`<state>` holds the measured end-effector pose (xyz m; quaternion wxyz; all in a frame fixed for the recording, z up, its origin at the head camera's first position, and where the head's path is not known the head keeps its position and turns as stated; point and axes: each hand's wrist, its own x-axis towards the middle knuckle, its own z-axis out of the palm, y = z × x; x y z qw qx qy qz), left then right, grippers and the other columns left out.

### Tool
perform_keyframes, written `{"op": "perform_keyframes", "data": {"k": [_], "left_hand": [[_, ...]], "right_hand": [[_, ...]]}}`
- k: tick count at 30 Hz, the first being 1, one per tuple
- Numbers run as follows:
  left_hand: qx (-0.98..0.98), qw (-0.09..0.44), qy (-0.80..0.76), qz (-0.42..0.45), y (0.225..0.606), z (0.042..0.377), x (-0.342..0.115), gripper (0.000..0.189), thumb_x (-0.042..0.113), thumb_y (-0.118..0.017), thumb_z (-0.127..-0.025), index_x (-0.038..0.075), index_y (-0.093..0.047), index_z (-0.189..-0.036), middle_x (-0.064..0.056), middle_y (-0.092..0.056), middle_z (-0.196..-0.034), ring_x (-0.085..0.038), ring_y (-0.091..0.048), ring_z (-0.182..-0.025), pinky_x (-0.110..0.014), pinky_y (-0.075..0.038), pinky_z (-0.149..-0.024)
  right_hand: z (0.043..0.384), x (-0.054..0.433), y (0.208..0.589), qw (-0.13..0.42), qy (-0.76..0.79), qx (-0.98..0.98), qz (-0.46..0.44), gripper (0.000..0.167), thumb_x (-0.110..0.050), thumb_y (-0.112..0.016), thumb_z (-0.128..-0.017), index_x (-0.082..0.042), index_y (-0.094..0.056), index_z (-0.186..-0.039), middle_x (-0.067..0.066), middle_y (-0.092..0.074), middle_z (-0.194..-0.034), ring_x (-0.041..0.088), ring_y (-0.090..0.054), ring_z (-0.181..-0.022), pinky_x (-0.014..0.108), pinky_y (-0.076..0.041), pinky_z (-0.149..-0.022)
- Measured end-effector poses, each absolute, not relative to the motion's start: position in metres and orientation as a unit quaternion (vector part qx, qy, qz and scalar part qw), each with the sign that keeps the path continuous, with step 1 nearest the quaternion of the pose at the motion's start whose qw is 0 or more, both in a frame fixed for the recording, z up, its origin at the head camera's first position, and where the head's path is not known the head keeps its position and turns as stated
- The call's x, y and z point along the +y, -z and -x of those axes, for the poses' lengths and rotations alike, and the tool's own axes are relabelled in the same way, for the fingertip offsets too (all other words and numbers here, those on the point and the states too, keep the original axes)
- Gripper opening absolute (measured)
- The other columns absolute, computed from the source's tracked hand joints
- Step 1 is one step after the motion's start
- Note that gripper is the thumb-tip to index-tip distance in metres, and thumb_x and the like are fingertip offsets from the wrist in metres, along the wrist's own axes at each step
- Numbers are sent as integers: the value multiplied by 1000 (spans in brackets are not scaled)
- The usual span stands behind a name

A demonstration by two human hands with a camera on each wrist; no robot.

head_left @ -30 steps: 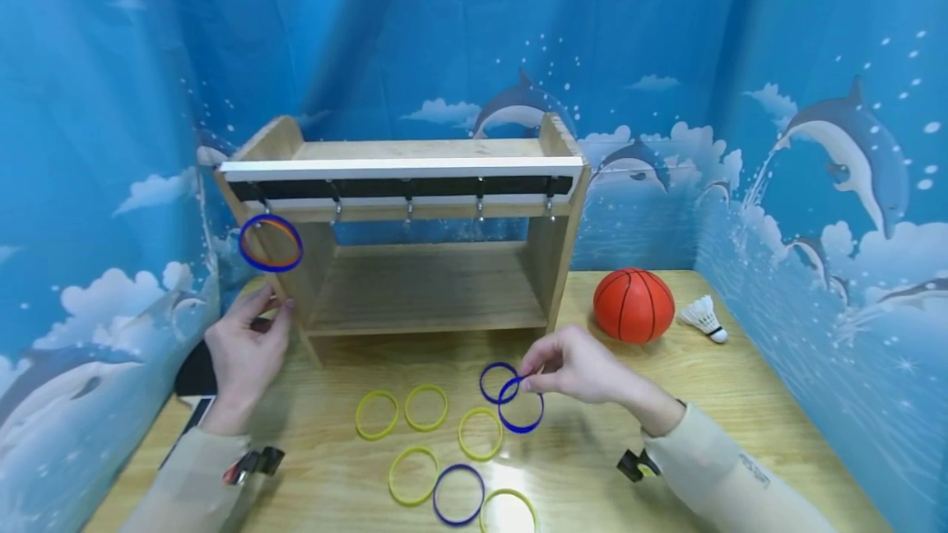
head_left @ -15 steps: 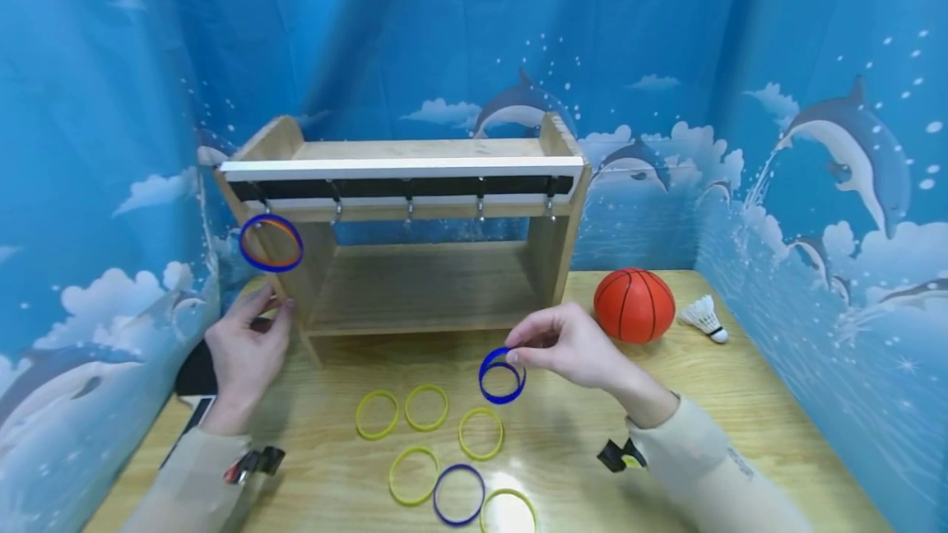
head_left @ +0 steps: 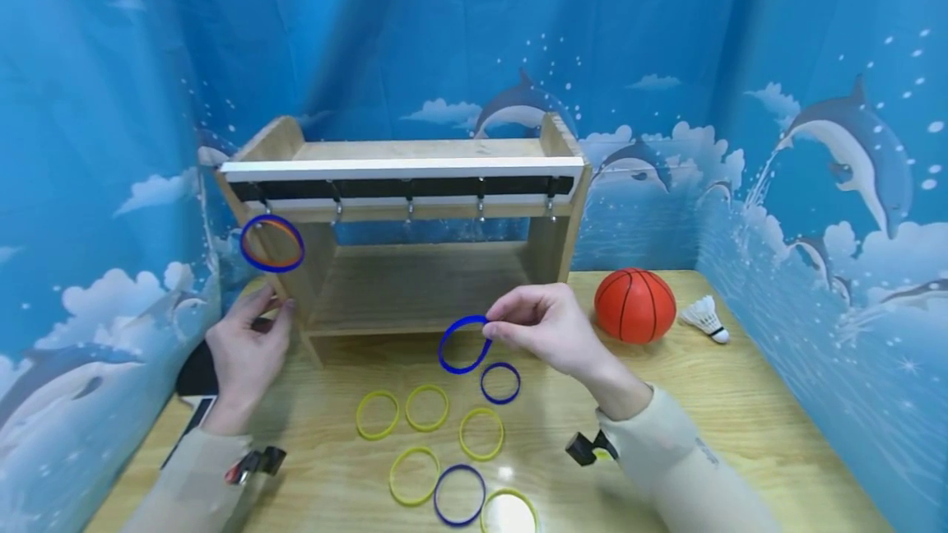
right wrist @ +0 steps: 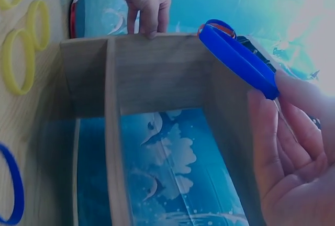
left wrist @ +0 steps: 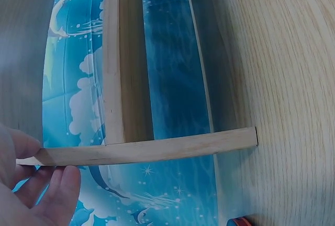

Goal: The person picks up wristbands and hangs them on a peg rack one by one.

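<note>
My right hand (head_left: 544,327) pinches a blue silicone wristband (head_left: 464,345) between thumb and fingertips, raised above the table in front of the wooden shelf (head_left: 429,286). In the right wrist view the held band (right wrist: 238,61) tilts down toward the fingertips. At the shelf's left side my left hand (head_left: 250,344) grips the edge of the upright side panel (left wrist: 141,151), thumb on one face and fingers on the other. A blue band and an orange band (head_left: 272,243) hang together from the leftmost metal hook. The other hooks (head_left: 410,208) along the black strip carry nothing.
Several yellow wristbands (head_left: 378,415) and two blue wristbands (head_left: 500,383) lie on the wooden table (head_left: 592,467). A small red basketball (head_left: 634,306) and a shuttlecock (head_left: 705,318) sit right of the shelf. Dolphin-print curtains (head_left: 815,146) surround the table.
My right hand has lifted the blue wristband and carried it left and up toward the shelf, away from another blue band lying on the table. The left hand stays on the side panel.
</note>
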<state>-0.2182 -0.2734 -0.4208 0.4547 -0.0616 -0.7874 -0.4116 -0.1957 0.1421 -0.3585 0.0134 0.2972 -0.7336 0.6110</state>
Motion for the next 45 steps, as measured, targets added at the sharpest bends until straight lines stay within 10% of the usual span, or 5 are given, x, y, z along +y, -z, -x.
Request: {"op": "perform_keyframes", "data": {"k": [6,13,21,45], "left_hand": [[-783,460,413,67,421,219,-274,34,-8,-80,-91,0,-84,-123,-32,-83,-104,30,-60,-92,8,-44,-74],[-784,457,415,64,422,220,-275,34,-8,-82,-90,2,-85,-123,-31,-83,-106,30,-61,-92,8,-43,-73],[-788,452,413,61,423,220,-276,35,-6,-82,-91,4,-85,-124,-30,-84,-107,29,-61,-92,7,-44,-73],[-795,446,408,54,422,220,-277,29,-5,-80,-92,-1,-85,-120,-31,-83,-107,32,-58,-92,8,-43,-73]], "right_hand": [[199,129,357,34,-664,-687,-293,16,9,-82,-93,16,-76,-107,-12,-86,-91,6,-79,-76,25,-69,-73],[202,111,359,35,-714,-645,-272,20,10,-81,-95,20,-72,-109,-12,-86,-95,4,-80,-80,22,-69,-73],[208,89,357,16,-759,-604,-241,30,13,-78,-95,-16,-83,-99,-8,-87,-95,6,-83,-86,27,-71,-80],[221,10,340,-29,-878,-449,-161,50,20,-62,-101,-24,-82,-89,-8,-85,-92,3,-80,-84,20,-69,-81]]}}
